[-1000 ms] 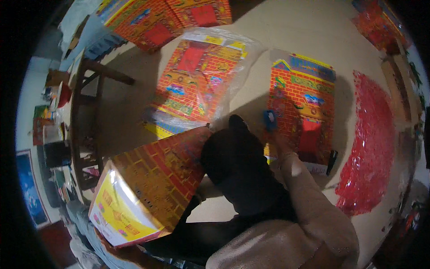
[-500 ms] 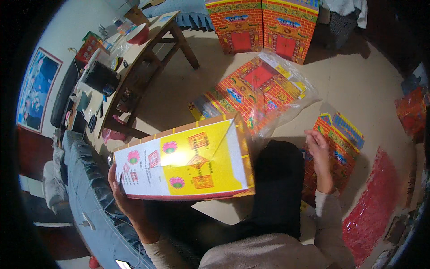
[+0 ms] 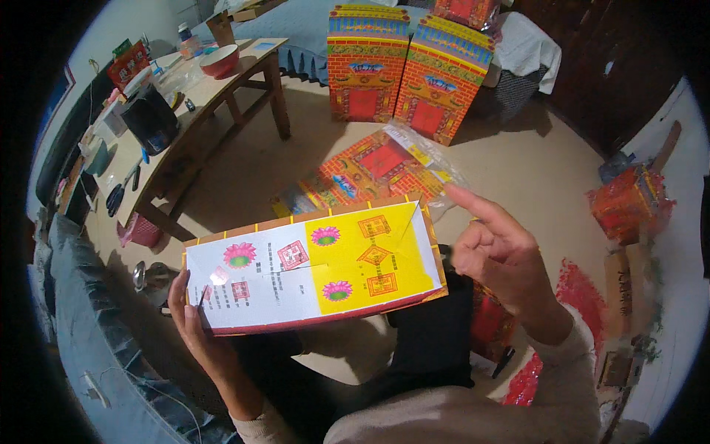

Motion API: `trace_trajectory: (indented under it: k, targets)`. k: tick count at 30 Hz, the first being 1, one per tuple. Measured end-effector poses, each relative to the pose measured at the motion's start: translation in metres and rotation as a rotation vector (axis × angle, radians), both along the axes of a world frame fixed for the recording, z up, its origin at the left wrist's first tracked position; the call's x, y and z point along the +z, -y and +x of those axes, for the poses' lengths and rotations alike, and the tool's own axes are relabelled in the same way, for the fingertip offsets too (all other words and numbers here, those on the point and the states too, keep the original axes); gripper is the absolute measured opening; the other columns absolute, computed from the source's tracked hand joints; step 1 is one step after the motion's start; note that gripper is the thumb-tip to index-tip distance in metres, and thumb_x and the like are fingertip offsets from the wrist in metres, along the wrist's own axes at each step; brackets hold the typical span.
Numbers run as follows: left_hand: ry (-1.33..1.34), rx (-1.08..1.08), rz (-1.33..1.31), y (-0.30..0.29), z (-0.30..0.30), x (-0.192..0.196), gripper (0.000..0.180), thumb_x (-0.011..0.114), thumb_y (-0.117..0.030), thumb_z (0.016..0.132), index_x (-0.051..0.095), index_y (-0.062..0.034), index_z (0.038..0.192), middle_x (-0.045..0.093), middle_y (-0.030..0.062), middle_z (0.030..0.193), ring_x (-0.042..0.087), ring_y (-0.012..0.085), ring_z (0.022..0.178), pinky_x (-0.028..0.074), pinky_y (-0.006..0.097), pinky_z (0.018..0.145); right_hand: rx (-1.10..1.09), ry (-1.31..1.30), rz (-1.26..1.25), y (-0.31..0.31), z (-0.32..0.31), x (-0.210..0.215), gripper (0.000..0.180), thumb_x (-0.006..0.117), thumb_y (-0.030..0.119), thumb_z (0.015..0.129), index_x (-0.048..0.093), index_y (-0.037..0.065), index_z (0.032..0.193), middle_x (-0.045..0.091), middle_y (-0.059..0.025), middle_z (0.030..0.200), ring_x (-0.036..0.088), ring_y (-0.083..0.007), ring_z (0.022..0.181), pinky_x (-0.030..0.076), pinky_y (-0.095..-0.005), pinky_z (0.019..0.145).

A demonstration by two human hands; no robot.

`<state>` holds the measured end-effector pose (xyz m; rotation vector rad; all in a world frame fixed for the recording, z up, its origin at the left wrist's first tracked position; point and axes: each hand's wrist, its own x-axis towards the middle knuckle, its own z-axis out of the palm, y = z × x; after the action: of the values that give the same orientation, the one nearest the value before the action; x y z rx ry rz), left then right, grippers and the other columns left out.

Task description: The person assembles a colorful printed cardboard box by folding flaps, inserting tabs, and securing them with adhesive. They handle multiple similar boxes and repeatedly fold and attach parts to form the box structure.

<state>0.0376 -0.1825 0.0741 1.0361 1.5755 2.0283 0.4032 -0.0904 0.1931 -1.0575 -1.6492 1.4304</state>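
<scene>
A long printed paper box [image 3: 292, 285] lies across my lap, its white and yellow panel facing up with pink lotus flowers and red stamp-like squares. My left hand [image 3: 196, 322] grips the left end, thumb over the panel and the other fingers partly hidden behind the edge. Just off the box's right end, my right hand [image 3: 503, 259] is raised with the index finger stretched out and the other fingers bent. Nothing shows in it. Beyond the box, flat brick-patterned cardboard [image 3: 362, 166] rests on the floor, partly under clear plastic.
Two upright brick-patterned boxes [image 3: 366, 74] stand at the back. A wooden table [image 3: 248, 63] at the left bears a red bowl [image 3: 220, 61], a black container and scissors [image 3: 118, 196]. Red plastic sheeting [image 3: 580, 296] and a brown carton [image 3: 620, 288] lie at the right.
My right hand has risen and moved beside the box's right end, its index finger now extended. My left hand still holds the box. The whole view has shifted rightward.
</scene>
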Motion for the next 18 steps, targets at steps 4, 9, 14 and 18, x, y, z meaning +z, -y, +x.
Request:
trace_trajectory:
  k: [4,9,14,18]
  targets:
    - [0.003,0.026,-0.004,0.0,-0.003,-0.006,0.064,0.05,-0.044,0.093,0.048,0.0005,0.139,0.052,0.0206,0.138,0.053,0.0271,0.126,0.043,0.04,0.106,-0.024,0.025,-0.029,-0.001,-0.021,0.001,0.063,0.063,0.006,0.094,0.037,0.0,0.152,0.058,0.0002,0.084,0.054,-0.0043,0.078,0.045,-0.0187,0.071]
    - [0.056,-0.006,-0.044,0.002,0.0,0.0,0.067,0.052,-0.047,0.092,0.048,-0.0012,0.14,0.052,0.0199,0.137,0.056,0.0271,0.124,0.046,0.039,0.103,-0.064,0.067,-0.055,0.002,-0.03,-0.003,0.063,0.064,0.005,0.094,0.038,-0.002,0.15,0.059,0.0004,0.083,0.055,-0.0044,0.078,0.046,-0.0191,0.072]
    - [0.063,0.012,-0.05,0.003,0.001,0.001,0.061,0.048,-0.041,0.094,0.049,-0.0004,0.139,0.051,0.0197,0.141,0.054,0.0274,0.127,0.043,0.04,0.107,-0.117,0.095,-0.055,0.006,-0.036,-0.003,0.061,0.065,0.003,0.093,0.04,-0.005,0.148,0.059,-0.0002,0.082,0.055,-0.0049,0.075,0.047,-0.0195,0.071]
    - [0.049,0.025,-0.076,0.003,0.0,0.003,0.059,0.049,-0.039,0.094,0.049,-0.0004,0.139,0.05,0.0187,0.141,0.052,0.0272,0.129,0.041,0.041,0.109,-0.118,0.118,-0.016,0.009,-0.032,-0.012,0.061,0.065,0.003,0.093,0.04,-0.004,0.148,0.059,-0.0003,0.082,0.055,-0.0053,0.074,0.047,-0.0193,0.07]
